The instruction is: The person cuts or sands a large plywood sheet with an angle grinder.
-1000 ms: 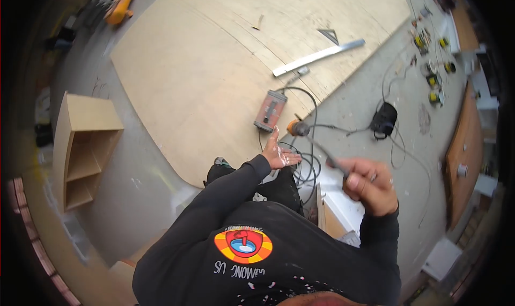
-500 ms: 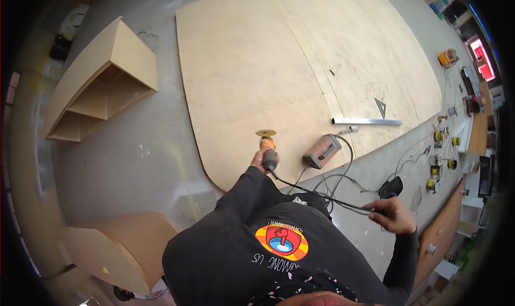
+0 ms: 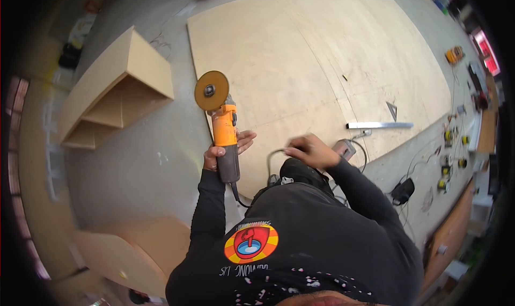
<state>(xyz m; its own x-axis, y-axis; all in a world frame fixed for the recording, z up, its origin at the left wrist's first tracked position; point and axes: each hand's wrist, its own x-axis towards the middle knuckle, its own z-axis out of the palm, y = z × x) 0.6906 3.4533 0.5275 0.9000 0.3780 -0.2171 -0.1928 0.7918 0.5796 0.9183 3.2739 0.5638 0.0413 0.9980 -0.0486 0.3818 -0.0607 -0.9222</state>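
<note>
My left hand [image 3: 212, 159] holds an orange and dark grey angle grinder [image 3: 224, 130] upright over the left edge of the plywood sheet. The thumb crosses the front of its body, and the fingers stick out behind it. A round brownish disc [image 3: 217, 97] is fitted at the top, its face towards me. From the lower end, a black power cord [image 3: 236, 195] runs down towards my lap. My right hand [image 3: 315, 152], a little blurred, is closed in a pinch on a loop of the cord in front of my knees.
The large plywood sheet [image 3: 257, 53] carries a metal straight bar [image 3: 380, 125] and a set square [image 3: 392, 111]. A reddish-grey machine [image 3: 344, 149] stands beyond my right hand, partly hidden. At left is a wooden shelf unit [image 3: 147, 72]; cables and reels [image 3: 443, 184] lie right.
My left hand has raised the grinder up and left, closer to the camera, with its disc turned towards me. My right hand has swung inward and forward from the right, still on the cord.
</note>
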